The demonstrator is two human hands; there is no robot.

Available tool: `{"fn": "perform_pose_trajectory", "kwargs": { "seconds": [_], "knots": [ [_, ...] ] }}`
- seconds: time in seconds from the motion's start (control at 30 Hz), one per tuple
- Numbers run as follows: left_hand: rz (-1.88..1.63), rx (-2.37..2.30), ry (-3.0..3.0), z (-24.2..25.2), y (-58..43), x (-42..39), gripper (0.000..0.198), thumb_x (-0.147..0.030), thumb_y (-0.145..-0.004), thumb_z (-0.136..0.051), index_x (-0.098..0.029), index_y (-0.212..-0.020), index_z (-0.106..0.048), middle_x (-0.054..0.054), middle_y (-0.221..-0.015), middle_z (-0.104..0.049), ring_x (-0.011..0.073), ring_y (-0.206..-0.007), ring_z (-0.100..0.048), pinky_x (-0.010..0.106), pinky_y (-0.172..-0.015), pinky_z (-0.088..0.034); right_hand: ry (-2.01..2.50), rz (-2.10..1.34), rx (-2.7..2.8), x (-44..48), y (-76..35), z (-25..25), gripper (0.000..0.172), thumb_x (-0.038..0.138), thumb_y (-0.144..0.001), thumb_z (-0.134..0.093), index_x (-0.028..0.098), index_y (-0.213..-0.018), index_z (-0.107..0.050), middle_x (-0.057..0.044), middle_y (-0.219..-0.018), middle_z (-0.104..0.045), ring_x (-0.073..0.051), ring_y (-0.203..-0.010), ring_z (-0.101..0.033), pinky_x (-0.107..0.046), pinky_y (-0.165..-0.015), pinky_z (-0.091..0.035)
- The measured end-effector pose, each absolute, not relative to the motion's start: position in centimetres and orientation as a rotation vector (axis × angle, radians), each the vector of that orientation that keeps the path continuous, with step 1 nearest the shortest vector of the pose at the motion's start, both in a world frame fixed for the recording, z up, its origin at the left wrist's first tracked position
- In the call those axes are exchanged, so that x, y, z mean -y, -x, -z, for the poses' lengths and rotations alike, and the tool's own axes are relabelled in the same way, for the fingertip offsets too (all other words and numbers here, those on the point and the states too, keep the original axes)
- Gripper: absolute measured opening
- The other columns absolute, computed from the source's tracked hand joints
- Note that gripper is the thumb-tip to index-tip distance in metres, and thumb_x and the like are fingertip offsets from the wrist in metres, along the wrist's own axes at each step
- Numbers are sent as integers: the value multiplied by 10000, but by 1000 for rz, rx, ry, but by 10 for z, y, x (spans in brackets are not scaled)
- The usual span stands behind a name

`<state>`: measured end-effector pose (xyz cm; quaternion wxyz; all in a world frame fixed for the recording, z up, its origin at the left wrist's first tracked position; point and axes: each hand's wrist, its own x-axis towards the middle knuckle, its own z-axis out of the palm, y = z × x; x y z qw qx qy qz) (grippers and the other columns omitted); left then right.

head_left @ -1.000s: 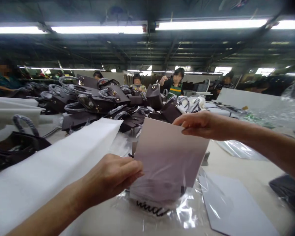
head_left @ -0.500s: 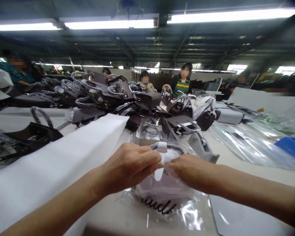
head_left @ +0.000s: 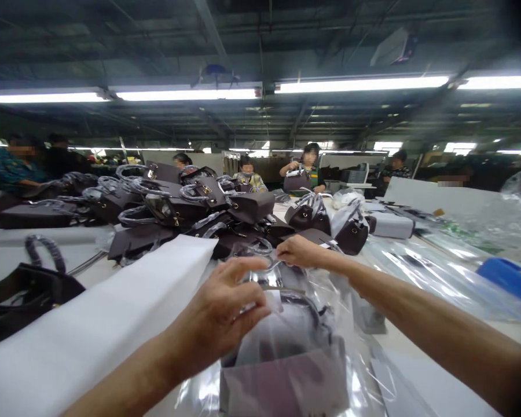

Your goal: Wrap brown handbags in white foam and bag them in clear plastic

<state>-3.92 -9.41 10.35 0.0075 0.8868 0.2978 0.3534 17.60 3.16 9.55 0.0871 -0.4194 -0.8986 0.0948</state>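
Note:
My left hand (head_left: pixel 219 315) is closed in a pinch on the near upper edge of a clear plastic bag (head_left: pixel 330 324) in front of me. Across the bag's mouth, my right hand (head_left: pixel 299 252) grips the far edge, so the bag is stretched between both hands. Inside it sits a greyish-mauve handbag (head_left: pixel 286 370) with a curved handle, its flat front panel towards me. The bag stands on the pale table (head_left: pixel 421 341).
A long white sheet of wrapping (head_left: pixel 91 330) lies to my left. A heap of dark brown handbags (head_left: pixel 191 208) with wrapped handles fills the middle of the table. Clear bags (head_left: pixel 421 266) and a blue object (head_left: pixel 510 278) lie right. Several people (head_left: pixel 310 168) work at the far side.
A second ago my right hand held a mauve card upright in the bag. Both hands then met at the bag's mouth, and now they have drawn apart with the bag raised.

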Motion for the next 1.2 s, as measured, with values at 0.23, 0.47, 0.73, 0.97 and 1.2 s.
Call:
{"fn": "perform_pose_trajectory", "kwargs": {
  "seconds": [0.23,0.47,0.73,0.97,1.2],
  "knots": [
    [-624,-875,-2405,-126,23,44,226,-350,-788,-572,-137,-787,-648,97,-1000,-640,238,-994,-573,376,-832,-457,681,-291,2730,34,-195,-147,210,138,-823,-483,114,-900,-677,-39,-818,-666,-107,-706,-578,-198,-656,-396],
    [-716,-942,-2376,-165,7,49,220,-311,-776,-561,-99,-740,-607,-22,-651,-586,93,-640,-532,192,-624,-404,694,-219,2634,32,-198,-181,126,114,-767,-533,97,-785,-657,30,-616,-590,-45,-548,-484,-149,-532,-350],
    [-728,-987,-2382,-154,-8,38,203,-293,-778,-546,-98,-725,-566,5,-676,-612,101,-634,-538,211,-620,-414,1016,-205,2536,60,-218,-227,615,570,-752,-557,204,-1242,-491,-61,-1202,-550,-227,-1072,-529,-347,-851,-442],
    [-824,-1046,-2434,-120,-11,33,231,-339,-772,-538,-129,-682,-572,-1,-633,-589,116,-597,-520,227,-572,-401,1180,-166,2760,35,-199,-122,819,500,-618,-714,88,-1280,-465,-169,-1080,-612,-290,-942,-579,-366,-767,-440],
    [-1706,-1429,-2382,-91,30,93,358,-422,-706,-647,-188,-962,-561,33,-953,-591,188,-885,-547,316,-827,-424,840,-270,2747,16,-191,-102,259,356,-787,-621,141,-904,-704,-13,-703,-626,-110,-642,-554,-199,-588,-367]
  ]
}}
